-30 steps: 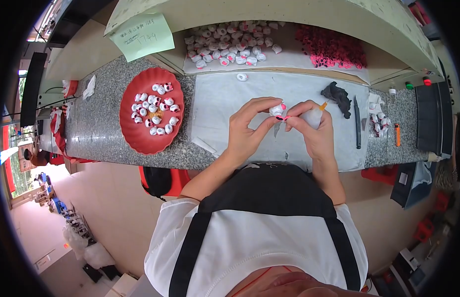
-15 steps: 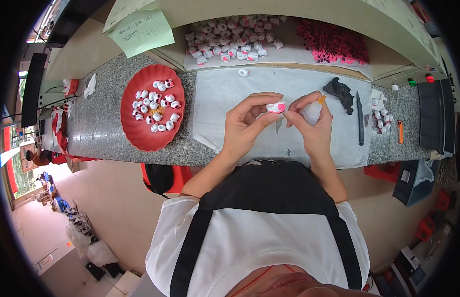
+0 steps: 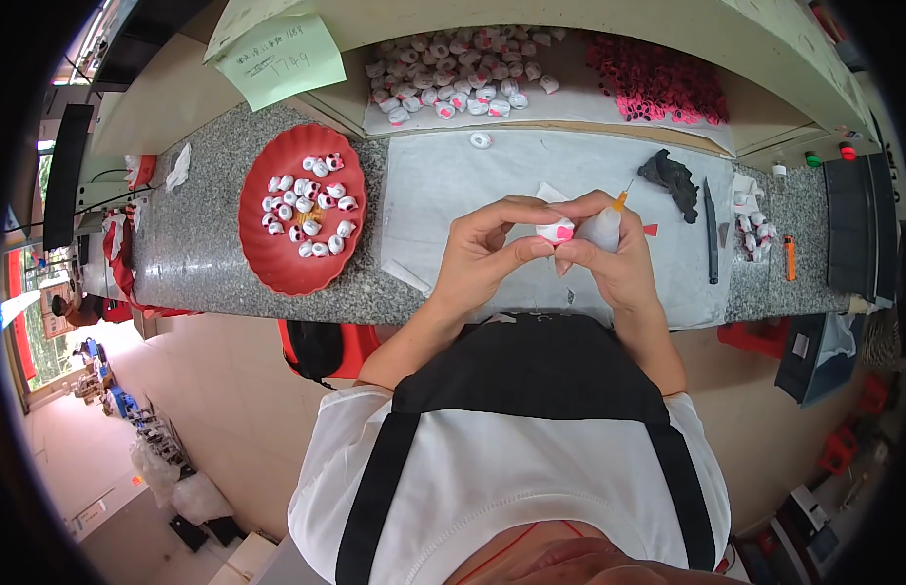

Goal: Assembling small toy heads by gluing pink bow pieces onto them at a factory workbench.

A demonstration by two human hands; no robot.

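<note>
Between the thumb and fingers of my left hand (image 3: pixel 477 255) is a small white figurine piece (image 3: pixel 553 232) with a bright pink patch. My right hand (image 3: pixel 628 268) keeps a translucent squeeze bottle (image 3: pixel 603 230) tucked in its palm. The bottle's orange needle tip points up and away from the piece. The thumb and forefinger of my right hand meet the piece on its right side, and both hands are close together. Beneath them lies a white sheet (image 3: pixel 443 180) on the bench. A single white piece (image 3: pixel 481 139) sits at the sheet's far edge.
A red scalloped plate (image 3: pixel 253 239) with several white-and-pink pieces stands to the left. On the shelf are heaps of white pieces (image 3: pixel 448 73) and pink parts (image 3: pixel 657 88). At right lie a black crumpled cloth (image 3: pixel 670 183), a black pen-like tool (image 3: pixel 710 239) and an orange tool (image 3: pixel 789 258).
My right hand has moved left to meet the left hand at the piece. The piece has dropped slightly toward me. The bottle has shifted left with its tip more upright.
</note>
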